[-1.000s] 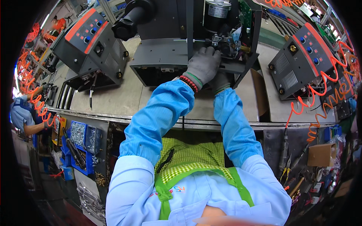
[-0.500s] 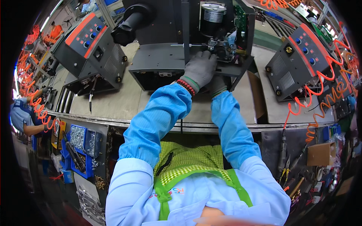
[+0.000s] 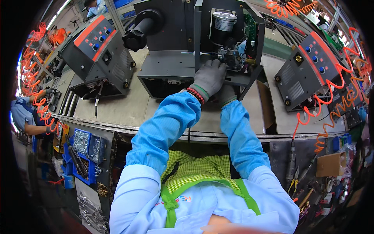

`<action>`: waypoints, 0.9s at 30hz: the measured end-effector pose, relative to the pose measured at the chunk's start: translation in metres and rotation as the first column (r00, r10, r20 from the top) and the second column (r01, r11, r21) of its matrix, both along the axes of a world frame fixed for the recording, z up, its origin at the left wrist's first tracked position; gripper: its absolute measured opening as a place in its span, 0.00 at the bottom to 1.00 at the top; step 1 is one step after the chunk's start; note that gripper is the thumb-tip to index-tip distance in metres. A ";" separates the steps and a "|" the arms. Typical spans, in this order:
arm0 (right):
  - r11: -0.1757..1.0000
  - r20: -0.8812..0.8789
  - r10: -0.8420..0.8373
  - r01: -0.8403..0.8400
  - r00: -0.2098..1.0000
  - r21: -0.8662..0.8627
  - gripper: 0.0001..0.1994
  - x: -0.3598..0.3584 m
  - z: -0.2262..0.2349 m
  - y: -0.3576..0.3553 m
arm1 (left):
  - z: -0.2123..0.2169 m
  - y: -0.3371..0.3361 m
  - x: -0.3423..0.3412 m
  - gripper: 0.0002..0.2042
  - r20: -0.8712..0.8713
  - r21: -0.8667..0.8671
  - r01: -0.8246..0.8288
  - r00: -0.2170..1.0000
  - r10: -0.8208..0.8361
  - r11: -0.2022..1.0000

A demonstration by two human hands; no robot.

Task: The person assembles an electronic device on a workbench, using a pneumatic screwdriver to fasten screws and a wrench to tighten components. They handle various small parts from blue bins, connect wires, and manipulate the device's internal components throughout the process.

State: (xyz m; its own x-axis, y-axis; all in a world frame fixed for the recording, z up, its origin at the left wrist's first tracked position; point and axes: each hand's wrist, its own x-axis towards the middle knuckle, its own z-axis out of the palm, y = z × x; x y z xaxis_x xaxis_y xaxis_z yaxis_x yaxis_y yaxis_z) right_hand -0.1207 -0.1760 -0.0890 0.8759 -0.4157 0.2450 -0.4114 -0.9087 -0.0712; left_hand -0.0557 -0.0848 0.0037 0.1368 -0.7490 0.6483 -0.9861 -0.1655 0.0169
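An open dark grey machine housing (image 3: 167, 62) stands on the bench in front of me. In its right bay are a cylindrical motor (image 3: 224, 29) and, below it, a small feed mechanism (image 3: 230, 56) with metal parts. My left hand (image 3: 210, 77), in a grey glove with red beads at the wrist, is at the front of this bay, just below the mechanism. Its fingers are bent and close together; what they grip, if anything, is hidden. Lower and to the right, my right hand (image 3: 226, 94) reaches under the bay's front edge, its fingers out of sight.
Similar machines stand left (image 3: 101, 58) and right (image 3: 307, 72) on the bench. A black spool holder (image 3: 142, 29) juts from the housing. Orange coiled hoses (image 3: 317, 99) hang at the right. Blue bins (image 3: 82, 142) of screws sit lower left; a cardboard box (image 3: 330, 163) lies lower right.
The whole view has shifted slightly, so the bench and machines appear a little lower and further right. Both hands stay at the same part of the housing.
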 end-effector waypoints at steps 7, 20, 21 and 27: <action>0.999 0.276 0.025 -0.033 0.961 0.025 0.33 -0.009 -0.025 -0.013 | 0.003 -0.003 -0.004 0.09 -0.014 0.012 0.012 1.000 -0.012 1.000; 0.999 0.096 0.050 -0.051 0.994 0.007 0.28 -0.009 0.002 0.002 | 0.001 -0.001 -0.002 0.10 -0.009 -0.019 0.019 1.000 -0.019 1.000; 0.995 0.180 0.073 -0.059 0.981 -0.080 0.28 -0.006 -0.006 -0.001 | 0.001 -0.003 -0.003 0.10 -0.009 -0.023 0.027 1.000 -0.027 0.999; 1.000 0.303 -0.004 0.009 0.953 -0.016 0.29 -0.008 -0.009 0.006 | -0.001 0.001 0.000 0.10 0.000 -0.017 0.004 1.000 -0.004 1.000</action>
State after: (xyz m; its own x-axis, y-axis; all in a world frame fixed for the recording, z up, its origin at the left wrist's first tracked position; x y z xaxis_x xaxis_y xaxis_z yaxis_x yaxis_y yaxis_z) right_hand -0.1287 -0.1699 -0.0977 0.7569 -0.4146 0.5053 -0.3785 -0.9083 -0.1782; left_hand -0.0559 -0.0842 0.0032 0.1341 -0.7381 0.6612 -0.9867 -0.1616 0.0198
